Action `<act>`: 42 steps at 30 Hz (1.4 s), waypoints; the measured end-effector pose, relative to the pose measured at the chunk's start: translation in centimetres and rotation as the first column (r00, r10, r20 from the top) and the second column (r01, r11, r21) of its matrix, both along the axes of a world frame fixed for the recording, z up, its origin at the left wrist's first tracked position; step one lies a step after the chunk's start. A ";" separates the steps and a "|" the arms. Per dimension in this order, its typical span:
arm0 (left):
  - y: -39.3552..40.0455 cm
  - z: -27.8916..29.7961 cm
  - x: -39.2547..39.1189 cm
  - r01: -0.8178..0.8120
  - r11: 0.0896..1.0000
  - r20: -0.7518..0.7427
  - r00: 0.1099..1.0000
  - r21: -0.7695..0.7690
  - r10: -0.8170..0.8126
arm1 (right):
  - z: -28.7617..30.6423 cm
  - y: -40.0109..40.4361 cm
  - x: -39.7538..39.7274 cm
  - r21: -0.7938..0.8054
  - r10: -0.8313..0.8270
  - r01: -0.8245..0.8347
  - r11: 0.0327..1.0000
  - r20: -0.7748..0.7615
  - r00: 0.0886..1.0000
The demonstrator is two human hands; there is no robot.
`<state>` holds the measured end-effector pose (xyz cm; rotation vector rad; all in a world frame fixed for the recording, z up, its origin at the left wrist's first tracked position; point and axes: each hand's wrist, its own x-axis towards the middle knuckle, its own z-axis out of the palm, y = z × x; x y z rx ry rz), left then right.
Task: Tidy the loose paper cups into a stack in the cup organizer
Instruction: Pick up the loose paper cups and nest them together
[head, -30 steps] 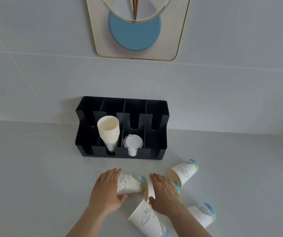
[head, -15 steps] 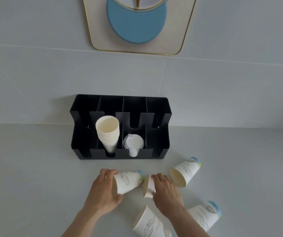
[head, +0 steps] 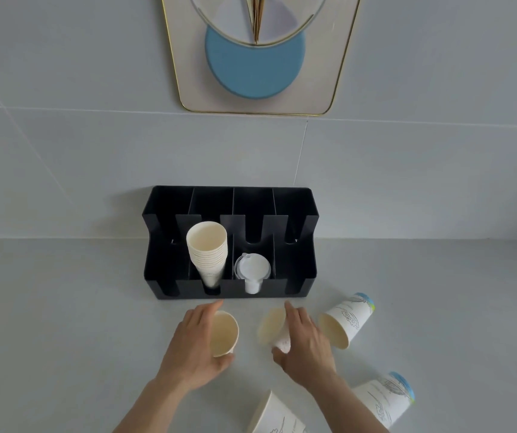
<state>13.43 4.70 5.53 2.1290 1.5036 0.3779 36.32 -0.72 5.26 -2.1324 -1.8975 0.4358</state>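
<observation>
A black cup organizer (head: 301, 276) stands against the wall with a stack of paper cups (head: 208, 251) in its second front slot. My left hand (head: 194, 342) grips one paper cup (head: 224, 334), its mouth turned up toward me. My right hand (head: 305, 345) grips a second paper cup (head: 271, 325), mouth facing left toward the first. Three loose printed cups lie on their sides: one to the right (head: 346, 320), one at the lower right (head: 382, 398), one at the bottom edge (head: 274, 415).
White lids (head: 252, 267) sit in the organizer's third front slot above a small white cup. A framed picture (head: 254, 57) hangs on the tiled wall above. The grey counter (head: 63, 339) stretches to both sides.
Both hands have lifted their cups off the counter and turned them. The left cup's mouth now faces up, and the right cup's mouth faces it. The camera tilted slightly.
</observation>
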 end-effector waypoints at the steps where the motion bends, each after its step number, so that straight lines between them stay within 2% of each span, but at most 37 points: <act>1: -0.2 -0.2 0.2 -0.005 1.000 0.023 1.000 -0.013 0.006 | 0.8 0.4 0.0 0.053 -0.014 0.018 0.998 -0.064 0.998; 5: -0.7 -0.6 1.1 0.005 1.000 0.087 0.996 -0.008 -0.004 | 5.1 1.7 -1.0 0.243 -0.004 0.096 0.965 -0.356 0.935; 7: -0.7 -0.4 1.5 -0.013 1.000 0.149 0.989 -0.025 0.017 | 7.2 2.0 -1.9 0.285 0.048 0.089 0.954 -0.440 0.897; 12: -1.4 -1.4 0.7 -0.129 0.990 0.248 0.959 -0.057 0.139 | 9.3 1.3 -4.5 0.338 0.169 -0.016 0.941 -0.427 0.889; 16: -1.3 -1.4 1.1 -0.118 0.992 0.257 0.958 -0.040 0.124 | 9.4 0.7 -5.1 0.379 0.185 0.009 0.925 -0.471 0.862; 23: -2.1 -0.8 0.7 -0.119 0.988 0.383 0.912 -0.101 0.149 | 6.0 0.2 -6.3 0.239 0.126 -0.005 0.971 -0.495 0.860; 25: -2.1 -0.8 0.4 -0.135 0.985 0.381 0.910 -0.104 0.165 | 4.7 0.1 -6.4 0.191 0.116 -0.028 0.981 -0.464 0.878; 29: -2.0 -1.1 0.1 -0.129 0.985 0.348 0.924 -0.115 0.162 | 2.3 0.2 -6.4 0.074 0.128 -0.110 0.991 -0.306 0.943; 34: -2.0 -2.0 -0.4 -0.100 0.992 0.291 0.950 -0.071 0.117 | 1.6 -0.3 -5.8 -0.038 0.183 -0.200 0.979 -0.272 0.945; 38: -1.7 -2.2 -0.4 -0.131 0.988 0.306 0.940 -0.085 0.152 | 1.7 -1.5 -3.4 -0.096 0.107 -0.133 0.986 -0.242 0.964; 42: -1.6 -2.1 0.0 -0.132 0.988 0.309 0.939 -0.077 0.150 | 1.0 -3.7 -1.1 -0.344 0.103 -0.151 0.927 -0.152 0.983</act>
